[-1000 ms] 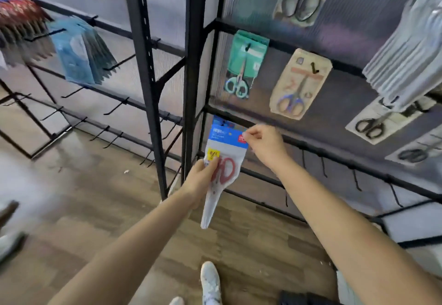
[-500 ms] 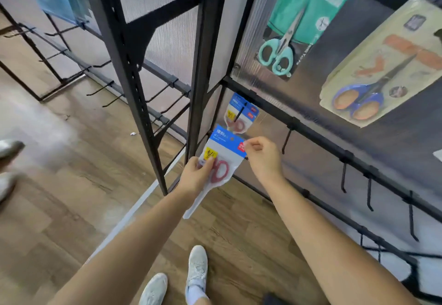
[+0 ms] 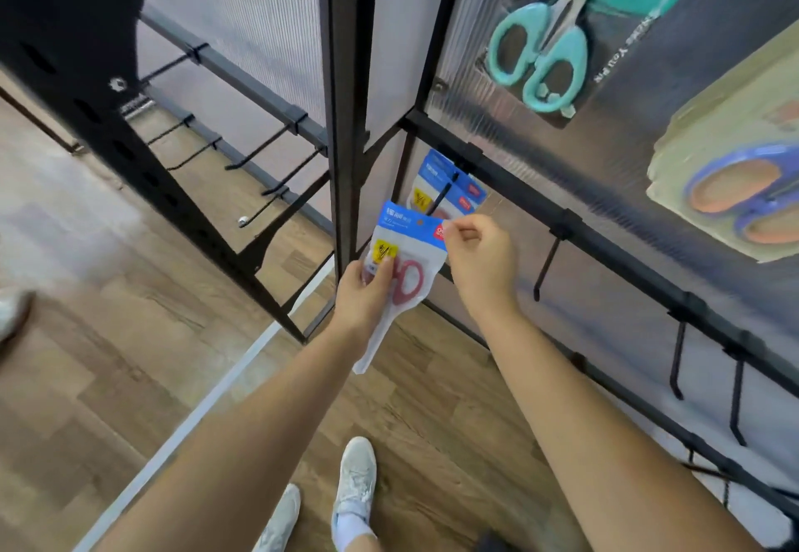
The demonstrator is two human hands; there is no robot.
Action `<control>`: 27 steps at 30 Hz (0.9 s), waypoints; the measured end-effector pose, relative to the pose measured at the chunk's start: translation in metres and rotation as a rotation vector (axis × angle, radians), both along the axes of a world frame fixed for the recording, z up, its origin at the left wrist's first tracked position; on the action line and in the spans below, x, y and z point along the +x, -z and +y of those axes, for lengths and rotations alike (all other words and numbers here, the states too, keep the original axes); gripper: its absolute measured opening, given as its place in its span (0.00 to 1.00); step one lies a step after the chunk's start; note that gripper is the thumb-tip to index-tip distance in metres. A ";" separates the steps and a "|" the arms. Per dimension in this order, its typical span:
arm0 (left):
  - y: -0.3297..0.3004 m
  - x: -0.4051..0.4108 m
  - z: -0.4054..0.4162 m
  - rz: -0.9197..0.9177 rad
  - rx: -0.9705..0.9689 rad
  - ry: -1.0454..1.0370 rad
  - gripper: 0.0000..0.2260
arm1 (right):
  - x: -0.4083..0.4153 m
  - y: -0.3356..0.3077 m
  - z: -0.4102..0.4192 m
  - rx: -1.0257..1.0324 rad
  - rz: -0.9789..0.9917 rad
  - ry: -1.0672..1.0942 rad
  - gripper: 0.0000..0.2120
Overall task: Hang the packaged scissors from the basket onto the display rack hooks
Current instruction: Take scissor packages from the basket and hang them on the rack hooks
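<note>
1. My left hand (image 3: 365,292) has its grip clamped on the scissors pack (image 3: 400,266) at its lower side.
2. My right hand (image 3: 480,261) pinches its blue top corner.
3. The pack sits just below the hook (image 3: 442,197), where another pack (image 3: 449,188) hangs.

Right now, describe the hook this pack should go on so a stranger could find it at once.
Start at the black upright post in the middle of the rack and follow the lower rail that runs right from it. The hook is the first on that rail, just above the held pack. It alone already carries a matching blue-topped pack; the hooks further right are bare.
</note>
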State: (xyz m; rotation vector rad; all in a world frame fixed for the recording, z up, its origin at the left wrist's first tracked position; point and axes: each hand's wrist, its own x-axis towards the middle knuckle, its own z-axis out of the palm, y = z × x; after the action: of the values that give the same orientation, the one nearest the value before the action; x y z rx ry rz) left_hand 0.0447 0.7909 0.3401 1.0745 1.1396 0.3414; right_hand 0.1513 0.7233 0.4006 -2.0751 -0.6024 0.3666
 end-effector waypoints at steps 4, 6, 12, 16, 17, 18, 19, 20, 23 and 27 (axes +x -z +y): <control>0.003 0.007 0.000 -0.020 0.010 0.002 0.12 | 0.000 0.007 -0.003 0.019 -0.066 -0.037 0.04; 0.001 0.009 -0.001 -0.040 0.005 -0.012 0.08 | 0.000 0.012 -0.004 0.012 -0.121 -0.034 0.04; -0.003 0.013 0.002 -0.137 -0.076 -0.006 0.06 | -0.003 0.013 -0.009 0.059 -0.228 0.001 0.03; -0.004 0.013 0.006 -0.137 -0.101 -0.004 0.06 | -0.005 0.014 -0.005 0.073 -0.256 0.002 0.03; -0.003 0.013 0.007 -0.133 -0.110 -0.002 0.06 | -0.005 0.015 -0.004 0.071 -0.259 0.003 0.03; -0.003 0.013 0.008 -0.128 -0.117 0.004 0.06 | -0.004 0.016 -0.002 0.068 -0.265 0.012 0.03; -0.002 0.013 0.009 -0.122 -0.121 0.012 0.06 | -0.003 0.016 -0.001 0.065 -0.267 0.027 0.04; 0.000 0.013 0.010 -0.118 -0.124 0.022 0.06 | -0.002 0.017 0.000 0.063 -0.258 0.044 0.04; 0.002 0.015 0.013 -0.095 -0.115 0.059 0.07 | 0.004 0.019 0.004 0.039 -0.211 0.067 0.03; 0.000 0.030 0.021 -0.084 -0.077 0.087 0.06 | 0.023 0.022 0.011 -0.001 -0.204 0.095 0.03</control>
State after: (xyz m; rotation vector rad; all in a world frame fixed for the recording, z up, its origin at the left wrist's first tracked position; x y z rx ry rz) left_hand 0.0749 0.8119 0.3405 1.0291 1.0204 0.2695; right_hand 0.1743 0.7344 0.3783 -2.1490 -0.6210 0.1006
